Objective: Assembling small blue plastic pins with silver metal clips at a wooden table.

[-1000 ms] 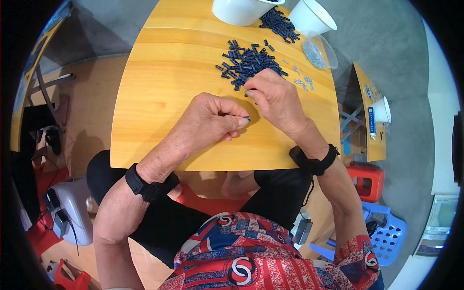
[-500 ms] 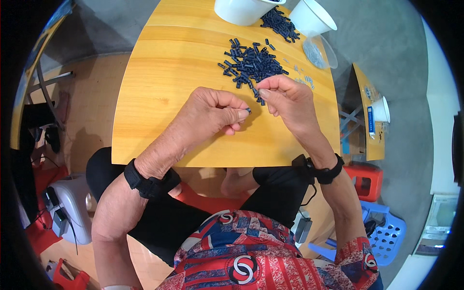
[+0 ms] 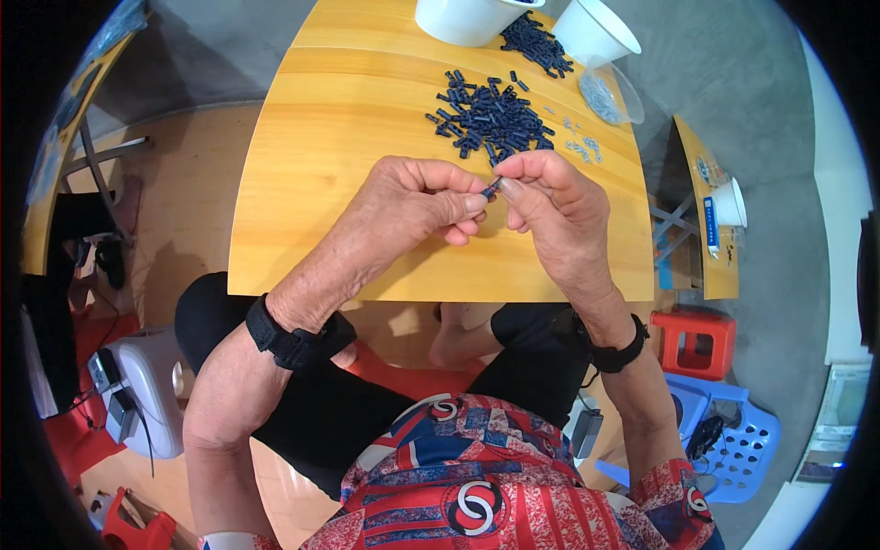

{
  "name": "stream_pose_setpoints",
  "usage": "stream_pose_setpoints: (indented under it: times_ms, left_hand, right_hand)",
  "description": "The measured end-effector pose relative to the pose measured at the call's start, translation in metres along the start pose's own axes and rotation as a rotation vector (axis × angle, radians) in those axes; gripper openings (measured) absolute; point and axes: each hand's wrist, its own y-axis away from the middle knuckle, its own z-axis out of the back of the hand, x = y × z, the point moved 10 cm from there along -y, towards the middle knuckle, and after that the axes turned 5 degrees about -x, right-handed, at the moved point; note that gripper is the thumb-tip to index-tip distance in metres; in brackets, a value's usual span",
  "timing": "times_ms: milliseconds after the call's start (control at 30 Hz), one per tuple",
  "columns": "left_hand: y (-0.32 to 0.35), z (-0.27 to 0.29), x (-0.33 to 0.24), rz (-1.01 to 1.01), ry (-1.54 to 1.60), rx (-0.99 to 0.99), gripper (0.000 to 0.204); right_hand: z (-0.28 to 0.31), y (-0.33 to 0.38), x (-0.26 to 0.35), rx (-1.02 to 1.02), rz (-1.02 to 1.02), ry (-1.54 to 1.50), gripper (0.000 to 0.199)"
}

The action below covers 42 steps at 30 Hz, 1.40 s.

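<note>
Both hands drawn nearer, small dark piece (image 3: 492, 189) pinched between fingertips.

Wooden table (image 3: 348, 183) carries dark plastic pieces (image 3: 490, 119), white cups (image 3: 467, 18).

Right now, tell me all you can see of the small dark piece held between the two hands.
The small dark piece is a short navy-blue bar, plastic by its look, like those in the loose pile beyond. It is tilted, raised above the yellow table, pinched between the fingertips of the left hand and the right hand. Most of it is hidden.
</note>
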Motion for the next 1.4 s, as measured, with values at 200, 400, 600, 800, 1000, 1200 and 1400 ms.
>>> stream_pose_setpoints:
  times_ms: [200, 400, 600, 800, 1000, 1200, 1400]
  left_hand:
    - [0.003, 0.0, 0.0, -0.003, 0.066, 0.041, 0.017]
    - [0.004, 0.0, 0.004, 0.04, 0.087, 0.047, 0.017]
    - [0.004, -0.001, 0.004, 0.053, 0.112, 0.067, 0.016]
    - [0.004, -0.002, 0.007, 0.081, 0.137, 0.082, 0.017]
    - [0.004, -0.003, 0.011, 0.12, 0.168, 0.08, 0.016]
    - [0.005, -0.006, 0.011, 0.088, 0.206, 0.085, 0.016]
    - [0.005, -0.008, 0.011, 0.056, 0.252, 0.07, 0.016]
  right_hand:
    - [-0.002, 0.001, 0.004, -0.02, 0.009, -0.003, 0.01]
    - [-0.003, 0.001, 0.006, -0.029, 0.021, -0.002, 0.01]
    - [-0.001, 0.0, 0.01, -0.024, 0.093, 0.025, 0.01]
    - [-0.001, 0.0, 0.014, 0.009, 0.123, 0.051, 0.01]
    - [-0.004, 0.002, 0.02, 0.005, 0.179, 0.097, 0.01]
    - [-0.007, 0.004, 0.013, -0.051, 0.235, 0.036, 0.009]
    - [-0.007, 0.008, 0.009, -0.143, 0.201, -0.064, 0.007]
